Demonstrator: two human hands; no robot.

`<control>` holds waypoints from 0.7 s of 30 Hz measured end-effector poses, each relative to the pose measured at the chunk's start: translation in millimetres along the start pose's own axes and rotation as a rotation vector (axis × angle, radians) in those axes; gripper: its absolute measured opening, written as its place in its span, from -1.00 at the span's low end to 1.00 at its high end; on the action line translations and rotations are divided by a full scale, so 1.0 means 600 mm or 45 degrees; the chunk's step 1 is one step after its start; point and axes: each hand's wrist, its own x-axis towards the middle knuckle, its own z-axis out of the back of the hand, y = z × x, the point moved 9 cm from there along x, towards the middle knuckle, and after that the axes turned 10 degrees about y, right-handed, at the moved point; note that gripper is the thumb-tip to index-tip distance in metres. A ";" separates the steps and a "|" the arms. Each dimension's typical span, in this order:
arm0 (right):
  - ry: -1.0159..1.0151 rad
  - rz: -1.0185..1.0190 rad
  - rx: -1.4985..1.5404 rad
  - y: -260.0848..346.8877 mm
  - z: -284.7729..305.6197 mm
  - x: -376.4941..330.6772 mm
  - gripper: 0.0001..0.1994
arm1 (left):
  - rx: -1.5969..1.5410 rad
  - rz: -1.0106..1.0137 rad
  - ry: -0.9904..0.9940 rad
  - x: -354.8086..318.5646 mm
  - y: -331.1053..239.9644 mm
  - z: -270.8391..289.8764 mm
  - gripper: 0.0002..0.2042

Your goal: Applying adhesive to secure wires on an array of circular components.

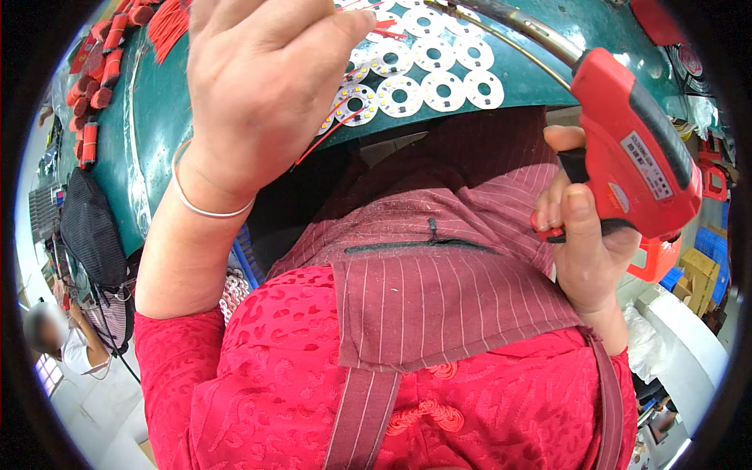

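Right hand (587, 235) is wrapping tight around one red plastic soldering gun (638, 145) with black grip strip, index finger lying on its trigger, its metal barrel running out over the green worktable (157, 117). Left hand (258, 78) is hovering over the table's near edge, fingers curled together; what they pinch cannot be told, though thin red wires (333, 129) are trailing beneath it. About a dozen white round LED boards (399, 98), ring-shaped with yellow chips, are lying flat in rows just beyond the table's edge. Bundled red wire pieces (98, 74) are lining the table's left rim.
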 end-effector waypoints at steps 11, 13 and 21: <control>0.080 0.003 -0.072 -0.004 0.002 -0.003 -0.55 | -0.118 0.025 0.213 0.001 0.003 -0.021 -0.89; 0.115 0.038 -0.123 0.000 -0.001 -0.003 -0.55 | -0.048 -0.004 0.270 -0.003 0.003 -0.027 -0.89; 0.039 -0.028 -0.088 -0.007 -0.006 -0.013 -0.81 | -0.151 -0.004 0.222 -0.001 0.005 -0.028 -0.90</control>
